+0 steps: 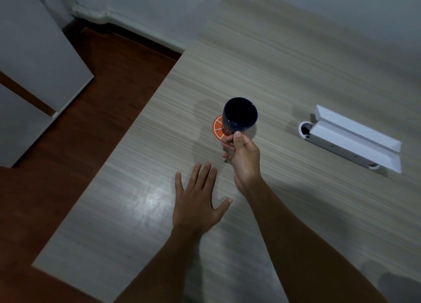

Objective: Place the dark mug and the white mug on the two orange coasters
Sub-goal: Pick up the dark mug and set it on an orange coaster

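Over orange coaster (218, 129), empty dark mug (239, 116).

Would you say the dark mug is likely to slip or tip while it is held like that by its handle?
The dark mug looks glazed and rigid, so probably somewhat slippery and breakable. The right hand grips only its handle side, so it may swing or tilt slightly. Upright with a wide mouth, it should stand steadily on the orange coaster.

Wooden table (284, 59), white box (355, 138), cabinet (34, 59)
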`<state>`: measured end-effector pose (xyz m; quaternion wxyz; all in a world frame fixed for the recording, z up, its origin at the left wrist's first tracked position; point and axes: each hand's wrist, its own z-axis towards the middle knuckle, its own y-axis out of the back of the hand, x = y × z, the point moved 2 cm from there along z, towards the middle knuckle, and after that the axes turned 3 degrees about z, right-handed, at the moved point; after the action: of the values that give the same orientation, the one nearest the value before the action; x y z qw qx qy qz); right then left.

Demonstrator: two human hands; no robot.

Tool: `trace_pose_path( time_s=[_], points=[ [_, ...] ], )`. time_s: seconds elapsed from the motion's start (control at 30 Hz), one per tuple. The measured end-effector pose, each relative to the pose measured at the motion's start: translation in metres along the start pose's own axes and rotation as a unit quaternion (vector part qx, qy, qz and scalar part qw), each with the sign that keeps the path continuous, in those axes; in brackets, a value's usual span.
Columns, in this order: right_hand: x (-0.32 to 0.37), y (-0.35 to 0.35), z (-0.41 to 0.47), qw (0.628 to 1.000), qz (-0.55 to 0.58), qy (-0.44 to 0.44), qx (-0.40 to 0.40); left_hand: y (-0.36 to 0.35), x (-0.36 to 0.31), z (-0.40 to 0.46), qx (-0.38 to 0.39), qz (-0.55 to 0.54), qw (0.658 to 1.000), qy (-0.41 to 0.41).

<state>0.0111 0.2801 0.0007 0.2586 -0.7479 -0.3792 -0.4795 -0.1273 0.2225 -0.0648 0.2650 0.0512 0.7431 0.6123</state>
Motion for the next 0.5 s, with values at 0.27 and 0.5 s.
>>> trace_pose_path(
  time_s=[0.27,0.5],
  points=[
    [0.003,-0.002,-0.004,1.000,-0.009,-0.020,-0.008,-0.002,0.000,-0.001,-0.007,-0.001,1.000,-0.001],
    [0.020,0.005,-0.019,0.999,-0.002,-0.053,-0.009,-0.001,-0.001,-0.001,-0.007,0.016,1.000,-0.001]
  ],
)
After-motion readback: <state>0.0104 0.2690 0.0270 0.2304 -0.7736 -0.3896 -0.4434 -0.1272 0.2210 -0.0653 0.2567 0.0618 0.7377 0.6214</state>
